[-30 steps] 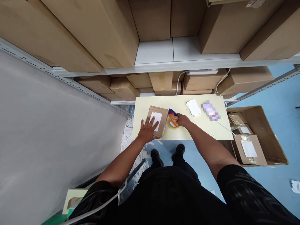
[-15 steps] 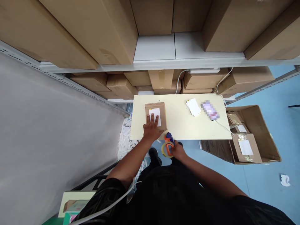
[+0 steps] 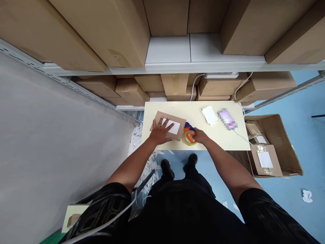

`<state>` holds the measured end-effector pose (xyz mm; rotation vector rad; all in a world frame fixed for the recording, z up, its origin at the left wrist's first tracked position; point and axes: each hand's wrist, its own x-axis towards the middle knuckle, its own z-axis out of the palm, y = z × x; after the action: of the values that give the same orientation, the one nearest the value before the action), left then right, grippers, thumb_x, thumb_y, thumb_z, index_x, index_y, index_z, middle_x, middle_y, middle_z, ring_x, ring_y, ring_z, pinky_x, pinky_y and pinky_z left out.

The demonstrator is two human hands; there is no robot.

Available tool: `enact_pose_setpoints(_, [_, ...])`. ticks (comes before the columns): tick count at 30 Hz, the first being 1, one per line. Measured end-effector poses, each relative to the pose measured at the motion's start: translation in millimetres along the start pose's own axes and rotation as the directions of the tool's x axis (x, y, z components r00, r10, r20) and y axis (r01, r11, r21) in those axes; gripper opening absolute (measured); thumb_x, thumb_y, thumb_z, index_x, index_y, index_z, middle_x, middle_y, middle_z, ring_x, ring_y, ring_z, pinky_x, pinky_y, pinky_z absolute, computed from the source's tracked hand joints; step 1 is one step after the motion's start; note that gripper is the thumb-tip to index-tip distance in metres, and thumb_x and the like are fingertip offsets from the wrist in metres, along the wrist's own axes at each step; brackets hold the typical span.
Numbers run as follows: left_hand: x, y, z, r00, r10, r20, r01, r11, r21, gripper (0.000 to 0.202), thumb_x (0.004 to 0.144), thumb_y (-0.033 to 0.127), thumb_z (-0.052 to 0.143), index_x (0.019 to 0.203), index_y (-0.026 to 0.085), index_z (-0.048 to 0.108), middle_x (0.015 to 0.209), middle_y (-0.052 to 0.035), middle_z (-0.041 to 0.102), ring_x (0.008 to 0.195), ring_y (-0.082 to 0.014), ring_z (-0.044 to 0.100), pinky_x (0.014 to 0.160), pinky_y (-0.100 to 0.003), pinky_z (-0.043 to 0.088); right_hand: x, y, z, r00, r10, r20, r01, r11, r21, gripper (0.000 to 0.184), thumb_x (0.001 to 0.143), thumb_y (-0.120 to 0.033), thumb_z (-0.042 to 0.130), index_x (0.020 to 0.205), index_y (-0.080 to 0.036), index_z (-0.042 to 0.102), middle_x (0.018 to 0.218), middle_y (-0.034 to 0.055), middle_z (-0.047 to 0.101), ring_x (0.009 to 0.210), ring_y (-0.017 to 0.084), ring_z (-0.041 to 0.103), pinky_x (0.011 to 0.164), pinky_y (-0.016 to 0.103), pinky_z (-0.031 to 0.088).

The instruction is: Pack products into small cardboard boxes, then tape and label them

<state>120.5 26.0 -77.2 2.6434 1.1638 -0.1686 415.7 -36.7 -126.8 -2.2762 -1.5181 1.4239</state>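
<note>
Gripping the tape dispenser in my right hand, left hand flat on the labelled box on the table; sealing looks unfinished, tape at its right edge

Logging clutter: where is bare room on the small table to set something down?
Free: the near edge of the table right of the tape dispenser, below the cards. Crowded: the left, where the left hand presses the box.
</note>
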Motion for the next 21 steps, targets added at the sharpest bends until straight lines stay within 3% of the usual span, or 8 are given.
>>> enact_pose_setpoints(4, [8, 16, 12.5, 0.991, -0.12, -0.05, 0.12, 0.993, -0.009, 0.097, 0.084, 0.077, 0.06, 0.164, 0.033, 0.028, 0.175, -0.0092, 0.011, 0.158, -0.0467, 0.001, 0.118, -0.076, -0.006, -17, 14, 20, 0.997, 0.031, -0.065, -0.027, 0.998, 0.058, 0.044, 0.084, -0.018, 0.063, 0.127, -0.019, 0.056, 0.109, 0.0081, 0.074, 0.092, 0.021, 0.069, 0.074, 0.026, 0.051])
enact_pose_setpoints(8, [16, 36, 19.6, 0.972, -0.223, -0.075, 0.221, 0.975, -0.027, 0.094, 0.087, 0.079, 0.051, 0.165, 0.032, 0.026, 0.175, -0.0104, 0.009, 0.158, -0.0456, 0.0, 0.117, -0.078, -0.004, -62, 34, 77, 0.994, 0.052, -0.097, -0.028, 0.972, 0.234, 0.043, 0.086, -0.022, 0.06, 0.128, -0.024, 0.055, 0.11, 0.0051, 0.074, 0.096, 0.021, 0.071, 0.08, 0.027, 0.054])
enact_pose_setpoints(10, [22, 49, 20.9, 0.957, -0.282, -0.067, 0.279, 0.959, -0.043, 0.094, 0.088, 0.079, 0.049, 0.166, 0.031, 0.024, 0.175, -0.0111, 0.007, 0.158, -0.0469, -0.001, 0.116, -0.079, -0.003, -78, 31, 104, 0.99, 0.096, -0.107, -0.061, 0.954, 0.293, 0.045, 0.086, -0.022, 0.058, 0.131, -0.025, 0.052, 0.11, 0.0042, 0.074, 0.097, 0.02, 0.072, 0.081, 0.028, 0.056])
enact_pose_setpoints(12, [24, 64, 20.2, 0.935, -0.353, -0.044, 0.351, 0.935, -0.055, 0.094, 0.09, 0.078, 0.045, 0.167, 0.028, 0.021, 0.175, -0.0129, 0.005, 0.157, -0.0496, -0.002, 0.115, -0.081, 0.001, -80, 22, 117, 0.979, 0.153, -0.134, -0.104, 0.942, 0.318, 0.043, 0.086, -0.023, 0.056, 0.129, -0.025, 0.051, 0.112, 0.005, 0.074, 0.099, 0.021, 0.072, 0.08, 0.029, 0.057])
enact_pose_setpoints(14, [21, 76, 17.2, 0.909, -0.418, 0.008, 0.418, 0.907, -0.054, 0.098, 0.09, 0.078, 0.042, 0.167, 0.024, 0.017, 0.174, -0.0164, 0.004, 0.156, -0.0531, 0.0, 0.113, -0.082, 0.009, -67, 12, 109, 0.968, 0.194, -0.162, -0.137, 0.941, 0.31, 0.04, 0.086, -0.024, 0.055, 0.126, -0.025, 0.052, 0.114, 0.0061, 0.074, 0.1, 0.021, 0.072, 0.078, 0.028, 0.057])
enact_pose_setpoints(16, [10, 78, 12.1, 0.907, -0.409, 0.101, 0.414, 0.91, -0.033, 0.107, 0.085, 0.082, 0.048, 0.167, 0.021, 0.018, 0.173, -0.0206, 0.006, 0.154, -0.0571, 0.005, 0.111, -0.079, 0.02, -43, 4, 81, 0.965, 0.206, -0.164, -0.158, 0.951, 0.266, 0.038, 0.085, -0.024, 0.057, 0.123, -0.024, 0.054, 0.113, 0.0067, 0.074, 0.098, 0.022, 0.072, 0.075, 0.027, 0.056])
enact_pose_setpoints(18, [-5, 70, 6.7, 0.94, -0.29, 0.179, 0.294, 0.956, 0.002, 0.117, 0.075, 0.084, 0.061, 0.166, 0.021, 0.022, 0.172, -0.0231, 0.011, 0.152, -0.0586, 0.011, 0.112, -0.075, 0.024, -16, 0, 43, 0.978, 0.155, -0.141, -0.13, 0.976, 0.176, 0.04, 0.082, -0.022, 0.06, 0.122, -0.022, 0.056, 0.112, 0.0076, 0.074, 0.097, 0.023, 0.072, 0.072, 0.026, 0.055])
enact_pose_setpoints(21, [-22, 45, 3.3, 0.983, 0.008, 0.183, -0.018, 0.998, 0.055, 0.12, 0.069, 0.079, 0.073, 0.165, 0.025, 0.026, 0.173, -0.018, 0.015, 0.156, -0.0519, 0.01, 0.12, -0.07, 0.012, 18, -10, -7, 0.995, 0.051, -0.086, -0.057, 0.996, -0.075, 0.044, 0.078, -0.018, 0.066, 0.121, -0.019, 0.058, 0.107, 0.0112, 0.074, 0.094, 0.026, 0.071, 0.067, 0.026, 0.051])
